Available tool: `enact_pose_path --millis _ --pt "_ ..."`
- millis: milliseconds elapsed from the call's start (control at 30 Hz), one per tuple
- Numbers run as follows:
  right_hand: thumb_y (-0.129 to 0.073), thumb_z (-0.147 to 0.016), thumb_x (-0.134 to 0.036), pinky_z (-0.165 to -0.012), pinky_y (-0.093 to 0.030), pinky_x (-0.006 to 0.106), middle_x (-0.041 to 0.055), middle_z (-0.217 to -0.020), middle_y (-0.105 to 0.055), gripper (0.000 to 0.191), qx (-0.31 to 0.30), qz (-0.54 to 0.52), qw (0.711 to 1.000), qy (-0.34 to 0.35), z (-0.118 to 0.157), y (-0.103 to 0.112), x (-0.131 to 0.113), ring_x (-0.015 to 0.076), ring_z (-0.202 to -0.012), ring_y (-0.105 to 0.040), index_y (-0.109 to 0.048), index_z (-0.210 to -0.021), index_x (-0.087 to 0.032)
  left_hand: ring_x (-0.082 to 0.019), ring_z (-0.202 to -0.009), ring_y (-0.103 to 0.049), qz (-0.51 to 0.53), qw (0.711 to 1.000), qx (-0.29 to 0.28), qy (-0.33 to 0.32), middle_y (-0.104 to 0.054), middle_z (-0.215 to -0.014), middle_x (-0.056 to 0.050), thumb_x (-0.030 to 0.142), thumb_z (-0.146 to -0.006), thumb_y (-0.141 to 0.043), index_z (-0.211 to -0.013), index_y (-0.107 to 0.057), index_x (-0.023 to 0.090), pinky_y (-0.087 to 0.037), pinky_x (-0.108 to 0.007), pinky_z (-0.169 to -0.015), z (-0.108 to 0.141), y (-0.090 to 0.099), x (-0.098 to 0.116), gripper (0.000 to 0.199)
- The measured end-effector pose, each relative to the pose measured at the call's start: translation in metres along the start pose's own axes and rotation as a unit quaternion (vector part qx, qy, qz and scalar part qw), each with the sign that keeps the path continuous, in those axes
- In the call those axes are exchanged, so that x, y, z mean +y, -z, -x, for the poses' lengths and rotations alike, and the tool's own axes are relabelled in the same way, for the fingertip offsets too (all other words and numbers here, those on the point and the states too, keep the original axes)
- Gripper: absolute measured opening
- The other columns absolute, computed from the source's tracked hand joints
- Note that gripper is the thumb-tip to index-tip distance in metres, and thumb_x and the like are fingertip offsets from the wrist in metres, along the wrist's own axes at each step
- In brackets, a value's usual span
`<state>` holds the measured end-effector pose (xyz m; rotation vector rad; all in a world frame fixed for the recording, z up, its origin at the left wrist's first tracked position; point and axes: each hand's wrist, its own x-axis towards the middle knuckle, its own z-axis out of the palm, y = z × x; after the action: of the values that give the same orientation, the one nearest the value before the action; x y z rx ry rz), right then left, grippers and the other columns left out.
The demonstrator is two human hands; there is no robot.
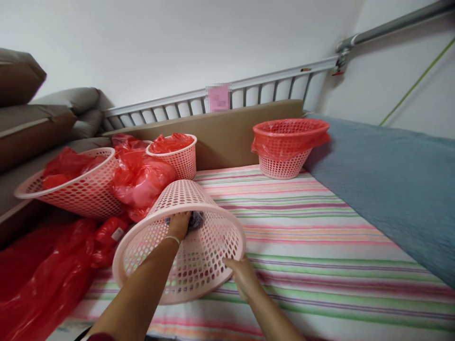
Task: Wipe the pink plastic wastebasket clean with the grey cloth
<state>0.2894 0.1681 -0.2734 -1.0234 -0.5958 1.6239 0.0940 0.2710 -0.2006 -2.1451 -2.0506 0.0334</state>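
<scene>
A pink perforated plastic basket lies tipped on its side on the striped sheet, its mouth toward me. My left hand reaches deep inside it, closed on a dark grey-purple cloth that touches the inner wall. My right hand grips the basket's rim at the right, thumb on the inside and the other fingers hidden behind the wall.
Pink baskets with red plastic bags stand at the left and a smaller basket behind. Loose red bags lie at lower left. A red-lined basket stands at the back right, before a tan board and radiator.
</scene>
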Motion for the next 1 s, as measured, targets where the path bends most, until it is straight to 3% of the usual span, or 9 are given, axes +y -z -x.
enact_pose_path --millis 167,333,433,533,633,733,833,1000 --pt "-0.068 -0.051 -0.027 -0.061 -0.053 0.034 0.0101 -0.087 -0.073 0.046 0.020 0.007 1.000 -0.006 0.002 -0.004 -0.002 0.0289 -0.076 -0.068 -0.069 -0.095 -0.014 -0.025 -0.108 -0.055 0.018 0.999 0.003 0.039 -0.057 -0.122 -0.008 0.032 -0.088 -0.054 -0.116 -0.056 0.018 -0.045 -0.048 -0.092 -0.001 -0.008 0.001 0.031" --pt "-0.070 -0.050 -0.025 -0.066 -0.053 0.036 0.0094 -0.082 -0.074 0.040 0.024 -0.045 0.999 -0.002 0.011 -0.010 -0.011 0.0279 -0.074 -0.068 -0.069 -0.089 -0.013 -0.021 -0.098 -0.060 0.059 0.997 -0.029 0.029 -0.061 -0.112 -0.007 0.033 -0.088 -0.055 -0.111 -0.058 0.017 -0.050 -0.043 -0.084 0.020 -0.007 0.019 0.028" --pt "-0.071 -0.050 -0.023 -0.066 -0.053 0.036 0.0087 -0.080 -0.073 0.041 0.020 -0.066 0.998 -0.007 0.016 -0.012 -0.017 0.0274 -0.073 -0.068 -0.068 -0.090 -0.013 -0.023 -0.100 -0.058 0.089 0.995 -0.034 0.011 -0.061 -0.112 -0.009 0.020 -0.086 -0.055 -0.113 -0.057 0.016 -0.047 -0.042 -0.086 0.050 -0.002 0.038 0.028" --pt "-0.070 -0.050 -0.021 -0.064 -0.052 0.034 0.0066 -0.076 -0.073 0.039 0.020 -0.073 0.997 0.001 0.019 -0.013 -0.020 0.0252 -0.069 -0.067 -0.068 -0.087 -0.013 -0.024 -0.104 -0.056 0.126 0.991 -0.039 -0.038 -0.061 -0.113 -0.010 0.003 -0.072 -0.052 -0.113 -0.058 0.019 -0.044 -0.035 -0.090 0.093 0.007 0.054 0.044" --pt "-0.069 -0.051 -0.021 -0.063 -0.051 0.031 0.0051 -0.073 -0.072 0.034 0.015 -0.059 0.998 0.014 0.023 -0.016 -0.023 0.0230 -0.067 -0.066 -0.068 -0.084 -0.014 -0.022 -0.103 -0.055 0.152 0.983 -0.054 -0.092 -0.061 -0.112 -0.006 0.002 -0.065 -0.051 -0.106 -0.060 0.024 -0.044 -0.031 -0.090 0.137 0.017 0.061 0.047" --pt "-0.070 -0.053 -0.023 -0.063 -0.051 0.030 0.0053 -0.073 -0.072 0.031 0.008 -0.034 0.999 0.014 0.025 -0.017 -0.025 0.0227 -0.068 -0.066 -0.069 -0.082 -0.013 -0.022 -0.103 -0.055 0.147 0.976 -0.075 -0.141 -0.062 -0.111 -0.005 0.004 -0.070 -0.049 -0.106 -0.060 0.028 -0.044 -0.031 -0.089 0.160 0.025 0.057 0.045" --pt "-0.070 -0.051 -0.022 -0.064 -0.050 0.031 0.0056 -0.074 -0.072 0.032 0.004 -0.034 0.999 0.023 0.024 -0.015 -0.024 0.0236 -0.070 -0.066 -0.069 -0.082 -0.014 -0.023 -0.101 -0.055 0.114 0.975 -0.087 -0.170 -0.061 -0.111 -0.006 0.012 -0.080 -0.047 -0.106 -0.061 0.028 -0.043 -0.035 -0.088 0.149 0.030 0.043 0.033" --pt "-0.068 -0.051 -0.024 -0.058 -0.049 0.032 0.0079 -0.072 -0.072 0.034 -0.004 0.004 1.000 -0.012 0.019 -0.008 -0.018 0.0249 -0.065 -0.065 -0.069 -0.083 -0.013 -0.026 -0.104 -0.055 0.030 0.992 -0.071 -0.095 -0.061 -0.110 -0.009 0.018 -0.089 -0.046 -0.106 -0.062 0.019 -0.043 -0.045 -0.089 0.079 0.025 0.012 0.023"
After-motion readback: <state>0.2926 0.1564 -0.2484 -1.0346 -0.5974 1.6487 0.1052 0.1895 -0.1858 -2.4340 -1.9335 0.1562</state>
